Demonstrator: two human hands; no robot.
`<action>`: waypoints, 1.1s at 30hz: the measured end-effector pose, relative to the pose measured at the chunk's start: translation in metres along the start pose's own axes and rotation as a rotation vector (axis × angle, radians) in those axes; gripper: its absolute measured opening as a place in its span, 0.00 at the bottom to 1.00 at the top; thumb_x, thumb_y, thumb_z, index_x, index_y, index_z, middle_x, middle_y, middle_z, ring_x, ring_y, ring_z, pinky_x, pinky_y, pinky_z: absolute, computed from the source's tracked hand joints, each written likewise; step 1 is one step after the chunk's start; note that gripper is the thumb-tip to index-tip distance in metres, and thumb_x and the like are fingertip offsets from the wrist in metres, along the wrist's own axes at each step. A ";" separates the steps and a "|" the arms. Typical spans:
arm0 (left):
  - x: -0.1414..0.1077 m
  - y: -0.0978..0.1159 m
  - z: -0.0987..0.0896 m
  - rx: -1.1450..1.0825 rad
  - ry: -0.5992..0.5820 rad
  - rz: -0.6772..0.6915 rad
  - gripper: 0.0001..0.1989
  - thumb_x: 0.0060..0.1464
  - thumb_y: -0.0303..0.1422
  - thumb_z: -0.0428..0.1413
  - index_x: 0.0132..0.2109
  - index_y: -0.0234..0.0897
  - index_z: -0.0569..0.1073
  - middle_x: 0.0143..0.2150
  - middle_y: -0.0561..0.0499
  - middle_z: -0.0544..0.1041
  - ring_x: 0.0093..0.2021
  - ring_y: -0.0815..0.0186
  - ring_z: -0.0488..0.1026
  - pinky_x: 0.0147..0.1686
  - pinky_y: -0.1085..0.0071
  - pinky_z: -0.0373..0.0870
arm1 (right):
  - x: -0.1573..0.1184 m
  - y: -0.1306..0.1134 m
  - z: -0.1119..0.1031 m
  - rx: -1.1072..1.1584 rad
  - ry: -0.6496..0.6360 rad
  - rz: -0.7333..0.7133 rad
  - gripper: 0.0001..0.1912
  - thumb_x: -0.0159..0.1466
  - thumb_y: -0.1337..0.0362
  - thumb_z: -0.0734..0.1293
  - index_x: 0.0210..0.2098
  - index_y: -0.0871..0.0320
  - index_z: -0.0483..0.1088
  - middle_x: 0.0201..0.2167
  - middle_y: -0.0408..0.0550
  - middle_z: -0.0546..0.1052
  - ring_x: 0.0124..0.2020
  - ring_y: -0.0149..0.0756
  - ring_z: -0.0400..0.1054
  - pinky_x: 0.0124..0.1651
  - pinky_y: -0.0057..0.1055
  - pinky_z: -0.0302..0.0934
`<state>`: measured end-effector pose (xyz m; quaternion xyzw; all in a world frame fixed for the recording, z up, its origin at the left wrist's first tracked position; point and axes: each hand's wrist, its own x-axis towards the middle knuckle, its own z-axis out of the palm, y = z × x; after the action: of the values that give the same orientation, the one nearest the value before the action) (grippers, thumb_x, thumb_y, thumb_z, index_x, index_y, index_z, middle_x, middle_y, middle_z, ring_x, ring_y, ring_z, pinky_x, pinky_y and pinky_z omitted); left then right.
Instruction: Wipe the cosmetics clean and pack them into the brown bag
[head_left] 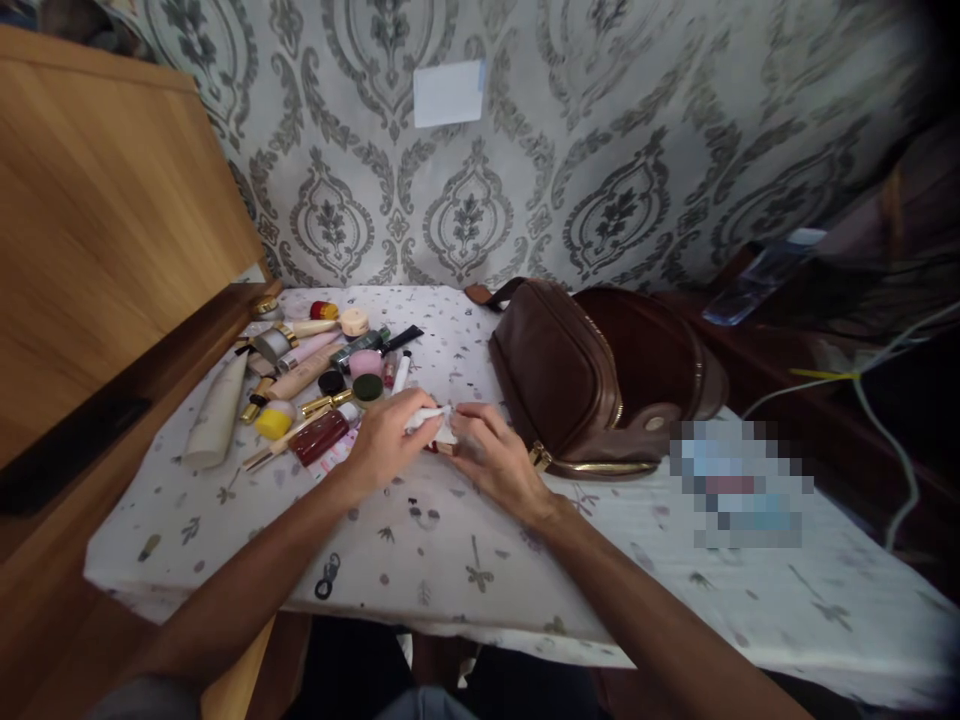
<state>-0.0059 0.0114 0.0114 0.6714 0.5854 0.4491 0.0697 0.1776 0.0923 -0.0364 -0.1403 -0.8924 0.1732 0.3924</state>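
At the middle of the table, my left hand (pixel 394 440) is closed with a crumpled white tissue (pixel 422 418) pinched in its fingers. My right hand (pixel 499 460) comes in close beside it, fingers curled around a small dark red and gold tube (pixel 444 449), perhaps a lipstick. The tissue reaches across to the right fingertips, which hide part of the tube. Just left of my left hand lie a bottle of dark red liquid (pixel 319 436) and a round jar with a dark green lid (pixel 367 388). Above the hands, a white tube with a black cap (pixel 403 372) rests on the cloth.
Several cosmetics crowd the table's left side, among them a large cream tube (pixel 217 415), a yellow-capped item (pixel 274 420) and a pink jar (pixel 366 363). A brown leather bag (pixel 555 370) with an unzipped top stands right of my hands. Farther right is a pixelated patch (pixel 739 485).
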 end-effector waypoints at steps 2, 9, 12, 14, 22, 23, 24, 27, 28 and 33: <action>0.002 -0.002 -0.003 -0.061 -0.026 -0.114 0.08 0.59 0.35 0.54 0.34 0.37 0.71 0.29 0.56 0.71 0.30 0.69 0.66 0.32 0.74 0.60 | -0.001 0.000 -0.001 -0.021 -0.033 -0.051 0.17 0.68 0.64 0.65 0.55 0.48 0.65 0.52 0.54 0.71 0.54 0.45 0.71 0.53 0.44 0.73; 0.007 -0.004 -0.011 -0.247 -0.036 -0.326 0.12 0.57 0.41 0.55 0.34 0.36 0.70 0.25 0.58 0.64 0.26 0.71 0.59 0.26 0.75 0.55 | 0.002 -0.003 -0.005 -0.096 -0.013 -0.124 0.16 0.70 0.66 0.63 0.56 0.47 0.65 0.51 0.53 0.72 0.53 0.44 0.70 0.53 0.45 0.72; 0.006 -0.003 -0.011 -0.223 -0.042 -0.226 0.12 0.58 0.41 0.56 0.33 0.36 0.70 0.27 0.57 0.66 0.28 0.71 0.60 0.29 0.75 0.56 | 0.003 -0.010 -0.008 -0.144 -0.042 -0.209 0.15 0.70 0.67 0.62 0.55 0.51 0.67 0.51 0.55 0.72 0.52 0.44 0.70 0.53 0.44 0.72; 0.007 -0.005 -0.011 -0.254 -0.069 -0.235 0.13 0.57 0.42 0.57 0.32 0.36 0.70 0.26 0.57 0.66 0.27 0.71 0.60 0.29 0.74 0.57 | 0.003 -0.016 -0.010 -0.126 -0.084 -0.261 0.16 0.70 0.68 0.62 0.56 0.52 0.66 0.53 0.56 0.71 0.53 0.44 0.69 0.54 0.43 0.71; 0.012 -0.014 -0.008 -0.506 -0.064 -0.366 0.14 0.54 0.44 0.59 0.32 0.36 0.72 0.28 0.56 0.69 0.30 0.69 0.64 0.33 0.74 0.62 | 0.002 -0.020 -0.005 0.314 0.011 -0.063 0.24 0.66 0.60 0.69 0.59 0.49 0.63 0.55 0.54 0.70 0.58 0.42 0.68 0.58 0.43 0.69; 0.011 -0.014 -0.007 -0.527 -0.047 -0.382 0.13 0.55 0.44 0.58 0.34 0.37 0.72 0.30 0.56 0.70 0.30 0.68 0.65 0.33 0.74 0.63 | 0.002 -0.019 -0.002 0.393 0.053 0.011 0.24 0.64 0.58 0.71 0.58 0.49 0.65 0.54 0.53 0.70 0.57 0.42 0.68 0.57 0.43 0.70; 0.010 -0.014 -0.006 -0.533 -0.035 -0.389 0.13 0.56 0.43 0.57 0.37 0.37 0.73 0.32 0.55 0.72 0.32 0.68 0.67 0.34 0.74 0.64 | 0.002 -0.017 0.000 0.474 0.090 0.091 0.24 0.63 0.57 0.72 0.56 0.49 0.66 0.53 0.52 0.70 0.57 0.42 0.69 0.57 0.43 0.71; 0.007 -0.012 -0.004 -0.433 -0.045 -0.322 0.13 0.60 0.39 0.54 0.46 0.37 0.74 0.40 0.51 0.77 0.41 0.63 0.72 0.40 0.72 0.68 | 0.003 -0.013 0.003 0.679 0.163 0.314 0.26 0.58 0.54 0.76 0.52 0.50 0.65 0.51 0.50 0.71 0.53 0.42 0.72 0.56 0.45 0.71; 0.006 -0.010 -0.005 -0.370 -0.064 -0.281 0.13 0.61 0.37 0.52 0.49 0.37 0.74 0.44 0.50 0.78 0.44 0.62 0.73 0.41 0.72 0.68 | 0.004 -0.012 0.003 0.726 0.168 0.369 0.27 0.57 0.54 0.76 0.51 0.50 0.65 0.50 0.50 0.72 0.51 0.42 0.73 0.56 0.46 0.70; 0.004 -0.005 -0.011 -0.115 -0.128 -0.094 0.16 0.57 0.27 0.52 0.52 0.36 0.73 0.50 0.45 0.78 0.48 0.59 0.74 0.38 0.71 0.70 | 0.009 -0.006 0.001 0.800 0.233 0.499 0.27 0.54 0.52 0.78 0.46 0.51 0.63 0.50 0.50 0.74 0.49 0.41 0.75 0.52 0.44 0.72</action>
<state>-0.0176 0.0119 0.0173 0.6655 0.5839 0.4343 0.1662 0.1701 0.0897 -0.0287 -0.2065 -0.6453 0.5745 0.4592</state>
